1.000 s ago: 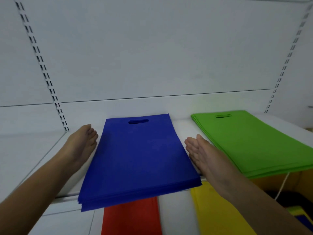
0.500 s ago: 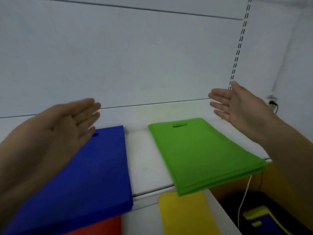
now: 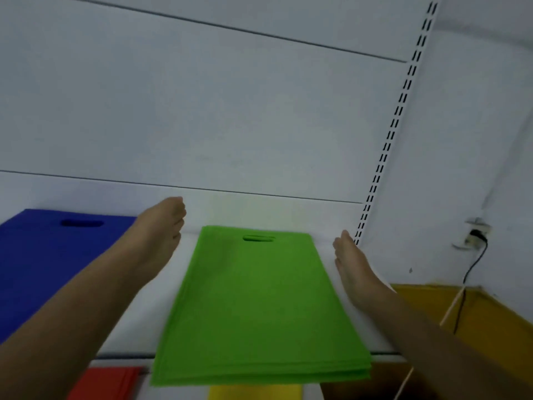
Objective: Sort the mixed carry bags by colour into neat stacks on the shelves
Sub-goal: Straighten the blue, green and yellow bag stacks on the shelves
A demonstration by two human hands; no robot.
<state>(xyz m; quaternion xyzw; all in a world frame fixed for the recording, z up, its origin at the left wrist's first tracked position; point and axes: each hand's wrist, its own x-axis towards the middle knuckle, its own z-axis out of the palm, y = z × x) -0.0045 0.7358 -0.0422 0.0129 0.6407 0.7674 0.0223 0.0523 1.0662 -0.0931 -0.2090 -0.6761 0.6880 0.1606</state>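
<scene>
Green carry-bag stack (image 3: 259,307) on white shelf (image 3: 328,246), blue stack (image 3: 52,264) beside, left hand (image 3: 158,238) and right hand (image 3: 353,264) flat-fingered, empty, now lowered flanking it

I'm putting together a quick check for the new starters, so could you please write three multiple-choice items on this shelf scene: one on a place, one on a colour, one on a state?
1. Where does the green stack lie?
A. Between the two hands
B. Left of the blue stack
C. On the floor

2. What colour is the stack under the left arm?
A. Pink
B. Blue
C. White

3. How are the hands?
A. Both fists
B. Both open, holding nothing
C. Both pinching a bag

Key:
1 A, the left hand and right hand flank it.
2 B, the blue stack lies there.
3 B, fingers are straight and hold no bag.
</scene>
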